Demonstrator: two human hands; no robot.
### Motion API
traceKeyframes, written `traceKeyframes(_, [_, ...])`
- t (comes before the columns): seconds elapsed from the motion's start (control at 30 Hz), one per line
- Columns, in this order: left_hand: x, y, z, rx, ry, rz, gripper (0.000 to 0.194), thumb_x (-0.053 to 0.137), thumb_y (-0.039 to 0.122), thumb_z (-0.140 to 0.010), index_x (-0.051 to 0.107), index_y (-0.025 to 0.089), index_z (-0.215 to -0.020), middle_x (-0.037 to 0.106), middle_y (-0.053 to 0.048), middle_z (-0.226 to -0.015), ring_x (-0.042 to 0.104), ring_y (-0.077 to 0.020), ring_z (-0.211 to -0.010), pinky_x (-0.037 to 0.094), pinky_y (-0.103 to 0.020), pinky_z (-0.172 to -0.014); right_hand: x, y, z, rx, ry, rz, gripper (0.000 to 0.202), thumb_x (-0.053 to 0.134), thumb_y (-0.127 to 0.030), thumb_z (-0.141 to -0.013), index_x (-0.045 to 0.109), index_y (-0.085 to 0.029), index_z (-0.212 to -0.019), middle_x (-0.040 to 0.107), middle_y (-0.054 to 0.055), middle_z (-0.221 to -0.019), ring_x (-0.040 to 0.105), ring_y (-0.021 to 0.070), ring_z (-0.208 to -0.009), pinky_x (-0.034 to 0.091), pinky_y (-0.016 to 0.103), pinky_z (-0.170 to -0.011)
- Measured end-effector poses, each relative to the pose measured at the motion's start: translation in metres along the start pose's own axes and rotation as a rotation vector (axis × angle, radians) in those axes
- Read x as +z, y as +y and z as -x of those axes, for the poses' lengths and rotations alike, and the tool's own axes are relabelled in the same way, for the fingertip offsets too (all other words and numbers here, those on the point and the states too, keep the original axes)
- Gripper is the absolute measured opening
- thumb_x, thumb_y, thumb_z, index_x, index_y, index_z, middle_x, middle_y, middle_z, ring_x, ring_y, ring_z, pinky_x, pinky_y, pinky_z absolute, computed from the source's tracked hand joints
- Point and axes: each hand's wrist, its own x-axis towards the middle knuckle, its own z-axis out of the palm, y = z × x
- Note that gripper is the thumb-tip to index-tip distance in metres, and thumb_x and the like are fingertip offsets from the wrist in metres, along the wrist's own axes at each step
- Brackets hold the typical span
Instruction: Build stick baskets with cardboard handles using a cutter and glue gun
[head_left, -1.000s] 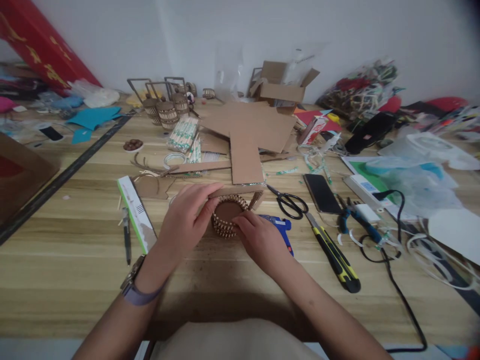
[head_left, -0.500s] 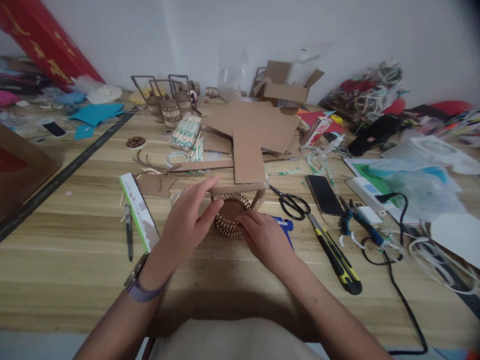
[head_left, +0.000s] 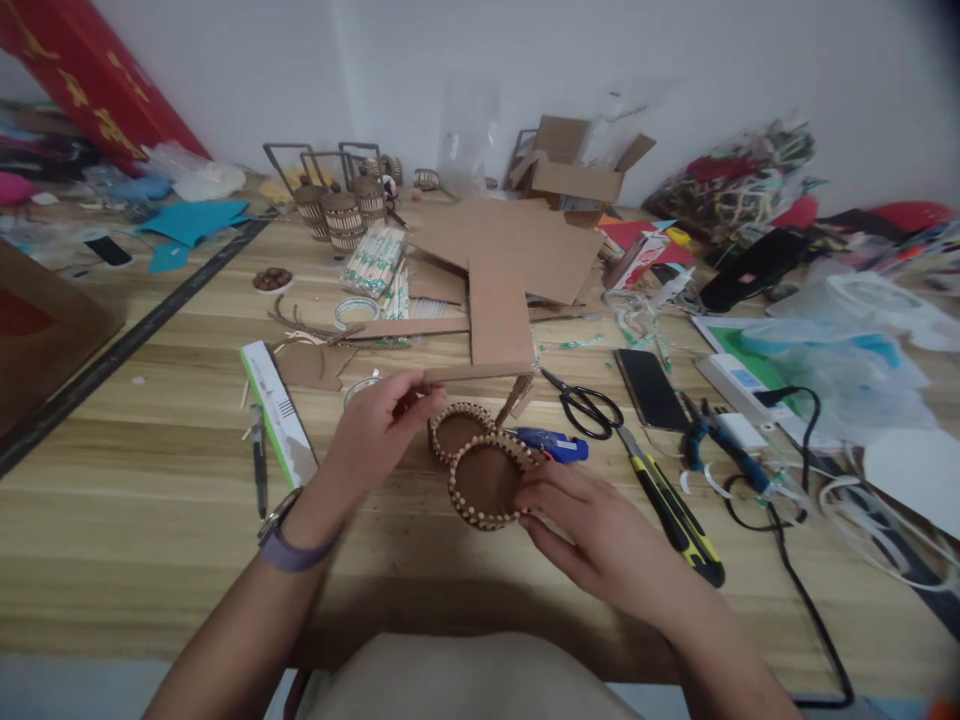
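My right hand (head_left: 600, 535) holds a round cardboard tray with a rim of small wooden sticks (head_left: 487, 482), lifted slightly toward me. A second round stick-rimmed tray (head_left: 456, 430) stays on the wooden table (head_left: 150, 500) just behind it. My left hand (head_left: 375, 430) pinches the left end of a cardboard strip handle (head_left: 480, 373) that arches above that second tray. A watch with a purple strap sits on my left wrist (head_left: 289, 545).
A blue glue gun (head_left: 551, 445), black scissors (head_left: 589, 408), a yellow-black utility knife (head_left: 675, 515), a black phone (head_left: 649, 388) and cables lie to the right. Cardboard sheets (head_left: 510, 260), finished stick baskets (head_left: 341, 215) and a green-edged ruler (head_left: 279, 415) lie behind and left.
My right hand has pulled one round tray off the stack and moved it toward me and right. My left hand shifted up onto the cardboard strip.
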Motion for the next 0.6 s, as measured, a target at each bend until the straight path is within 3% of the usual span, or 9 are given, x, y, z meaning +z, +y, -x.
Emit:
traceKeyframes(0.1, [-0.003, -0.001, -0.002, -0.084, 0.088, 0.103, 0.025, 0.06, 0.043, -0.091, 0.071, 0.02, -0.095, 0.078, -0.003, -0.09, 0.069, -0.0184, -0.077, 0.052, -0.029, -0.068, 0.002, 0.004, 0.011, 0.058, -0.04, -0.024, 0.013, 0.051, -0.015, -0.097, 0.063, -0.021, -0.098, 0.068, 0.006, -0.092, 0.066, 0.0206, -0.084, 0.052, 0.032, -0.073])
traceKeyframes(0.2, [-0.009, -0.007, 0.0, -0.167, 0.179, 0.12, 0.025, 0.065, 0.045, -0.087, 0.07, 0.021, -0.091, 0.075, -0.001, -0.082, 0.065, -0.016, -0.066, 0.05, -0.027, -0.059, 0.009, 0.01, 0.015, 0.084, -0.067, -0.025, 0.013, 0.053, -0.014, -0.095, 0.063, -0.021, -0.097, 0.068, 0.005, -0.092, 0.066, 0.0209, -0.085, 0.052, 0.032, -0.074])
traceKeyframes(0.37, [-0.014, -0.025, 0.008, -0.192, 0.199, 0.057, 0.026, 0.066, 0.046, -0.086, 0.07, 0.022, -0.098, 0.073, -0.003, -0.087, 0.066, -0.018, -0.073, 0.052, -0.03, -0.064, 0.023, 0.025, 0.008, 0.024, -0.104, -0.039, 0.013, 0.055, -0.012, -0.093, 0.065, -0.021, -0.095, 0.07, 0.007, -0.099, 0.067, 0.0203, -0.092, 0.052, 0.032, -0.079])
traceKeyframes(0.43, [-0.013, -0.028, 0.014, -0.174, 0.211, 0.015, 0.036, 0.066, 0.047, -0.086, 0.066, 0.022, -0.113, 0.072, -0.005, -0.097, 0.067, -0.0194, -0.078, 0.053, -0.032, -0.066, 0.03, 0.03, 0.005, -0.011, -0.114, -0.048, 0.014, 0.055, -0.011, -0.093, 0.065, -0.021, -0.095, 0.071, 0.008, -0.104, 0.067, 0.0205, -0.097, 0.053, 0.033, -0.084])
traceKeyframes(0.5, [-0.012, -0.026, 0.024, -0.129, 0.307, -0.054, 0.046, 0.066, 0.048, -0.088, 0.059, 0.024, -0.127, 0.069, -0.008, -0.112, 0.066, -0.0213, -0.087, 0.055, -0.036, -0.071, 0.035, 0.034, 0.006, -0.025, -0.115, -0.046, 0.017, 0.053, -0.011, -0.094, 0.067, -0.021, -0.095, 0.072, 0.008, -0.107, 0.068, 0.0211, -0.101, 0.053, 0.036, -0.088])
traceKeyframes(0.57, [-0.01, -0.021, 0.036, -0.05, 0.429, -0.162, 0.042, 0.063, 0.045, -0.092, 0.056, 0.028, -0.13, 0.064, -0.009, -0.122, 0.064, -0.0231, -0.097, 0.056, -0.041, -0.081, 0.037, 0.036, 0.009, -0.023, -0.108, -0.032, 0.022, 0.05, -0.009, -0.094, 0.068, -0.021, -0.101, 0.072, 0.009, -0.117, 0.067, 0.0219, -0.108, 0.053, 0.038, -0.092])
traceKeyframes(0.6, [-0.009, -0.018, 0.043, 0.015, 0.435, -0.224, 0.035, 0.061, 0.041, -0.095, 0.057, 0.029, -0.127, 0.064, -0.008, -0.12, 0.064, -0.0236, -0.099, 0.056, -0.043, -0.085, 0.037, 0.035, 0.011, -0.02, -0.1, -0.021, 0.027, 0.049, -0.008, -0.094, 0.068, -0.021, -0.107, 0.069, 0.01, -0.125, 0.066, 0.0225, -0.114, 0.053, 0.039, -0.094])
